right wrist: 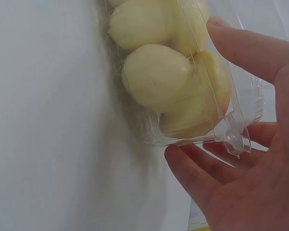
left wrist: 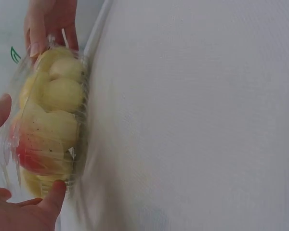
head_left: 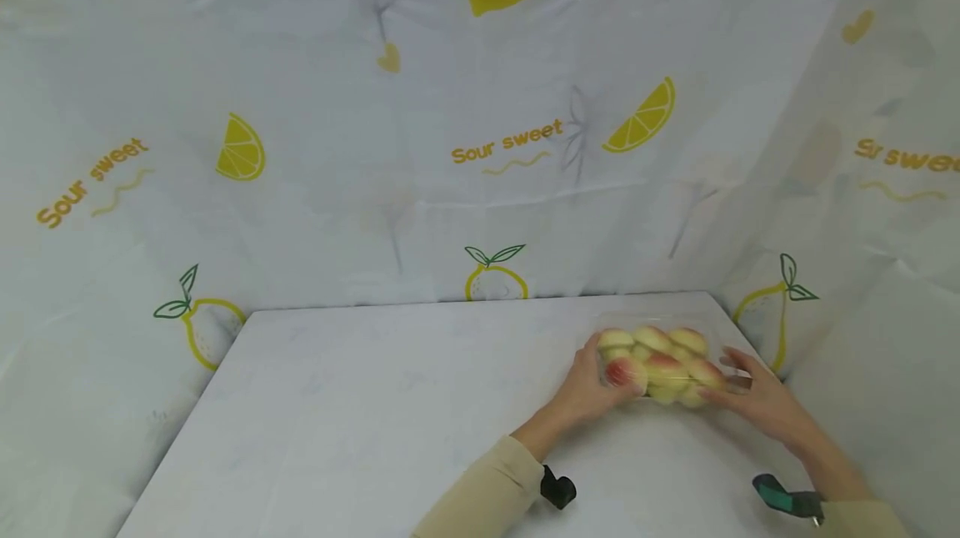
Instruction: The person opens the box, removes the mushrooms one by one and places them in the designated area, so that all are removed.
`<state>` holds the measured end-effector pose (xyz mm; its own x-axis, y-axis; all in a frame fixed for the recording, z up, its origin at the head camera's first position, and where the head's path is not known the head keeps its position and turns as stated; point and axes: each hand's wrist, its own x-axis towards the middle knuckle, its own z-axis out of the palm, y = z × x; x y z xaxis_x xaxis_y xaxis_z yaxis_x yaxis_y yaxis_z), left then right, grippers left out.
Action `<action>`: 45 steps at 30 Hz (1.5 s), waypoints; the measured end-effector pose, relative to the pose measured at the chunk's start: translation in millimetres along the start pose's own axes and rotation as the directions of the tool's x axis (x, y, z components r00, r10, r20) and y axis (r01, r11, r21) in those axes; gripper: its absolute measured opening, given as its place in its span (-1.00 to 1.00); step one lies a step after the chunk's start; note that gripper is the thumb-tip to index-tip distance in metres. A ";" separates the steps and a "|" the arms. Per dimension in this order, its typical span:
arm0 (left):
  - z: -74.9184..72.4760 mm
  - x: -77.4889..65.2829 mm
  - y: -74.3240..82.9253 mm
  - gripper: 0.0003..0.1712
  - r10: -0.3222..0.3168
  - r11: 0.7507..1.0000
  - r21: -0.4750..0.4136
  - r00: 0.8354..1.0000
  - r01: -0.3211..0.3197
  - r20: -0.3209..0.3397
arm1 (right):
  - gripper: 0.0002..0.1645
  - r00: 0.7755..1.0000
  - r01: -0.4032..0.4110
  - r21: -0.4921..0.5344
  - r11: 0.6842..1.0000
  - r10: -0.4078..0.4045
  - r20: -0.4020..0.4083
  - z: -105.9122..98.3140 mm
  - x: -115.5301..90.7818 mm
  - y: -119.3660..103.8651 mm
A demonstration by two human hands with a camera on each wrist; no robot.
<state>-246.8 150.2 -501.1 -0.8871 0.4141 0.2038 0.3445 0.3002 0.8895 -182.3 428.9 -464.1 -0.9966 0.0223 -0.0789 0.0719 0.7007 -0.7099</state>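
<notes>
Holding the clear fruit box (head_left: 663, 369) at nine o'clock with left hand (head_left: 591, 386), three with right hand (head_left: 763, 398); likely slick, flimsy, best cradled low.

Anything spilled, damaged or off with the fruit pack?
Nothing stands out: the fruit sits inside the clear container, none spilled in view, the left hand and right hand at its ends. Fine cracks can't be ruled out.

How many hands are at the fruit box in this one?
2: the left hand grips the left end of the box, and the right hand holds its right end. Some fingertips are hidden, but neither hand is.
</notes>
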 end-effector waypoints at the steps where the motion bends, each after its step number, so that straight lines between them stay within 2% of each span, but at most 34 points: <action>1: -1.6 -0.5 -0.5 0.02 0.001 1.000 0.001 1.000 -0.001 -0.006 | 0.21 1.000 0.006 -0.002 1.000 -0.006 -0.003 1.8 0.5 -0.5; 8: -13.5 -5.5 -1.8 -0.01 -0.008 1.000 -0.004 1.000 0.008 -0.023 | 0.23 1.000 0.022 -0.011 1.000 -0.022 -0.014 14.9 5.0 -5.7; 14: -24.5 -9.9 -3.5 0.01 -0.024 0.999 0.040 0.999 0.025 -0.036 | 0.19 0.998 0.060 -0.013 0.998 -0.061 -0.024 22.7 6.0 -14.3; 22: -37.9 -17.6 -9.5 0.17 -0.105 0.992 0.063 0.994 0.106 -0.022 | 0.17 0.998 0.066 0.022 0.998 -0.066 -0.022 35.5 4.6 -31.7; 32: -56.8 -28.2 -12.1 0.15 -0.085 0.994 0.065 0.996 0.087 -0.039 | 0.17 0.995 0.094 0.032 0.995 -0.094 -0.019 49.4 4.5 -44.6; 45: -78.9 -37.3 -21.2 0.17 -0.103 0.991 0.081 0.992 0.108 -0.067 | 0.19 0.990 0.133 0.061 0.989 -0.130 -0.048 69.4 8.9 -61.5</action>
<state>-245.2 60.5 -495.3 -0.9363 0.3230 0.1383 0.2706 0.4118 0.8702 -192.9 336.5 -469.7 -0.9983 -0.0347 0.0474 -0.0586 0.6525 -0.7555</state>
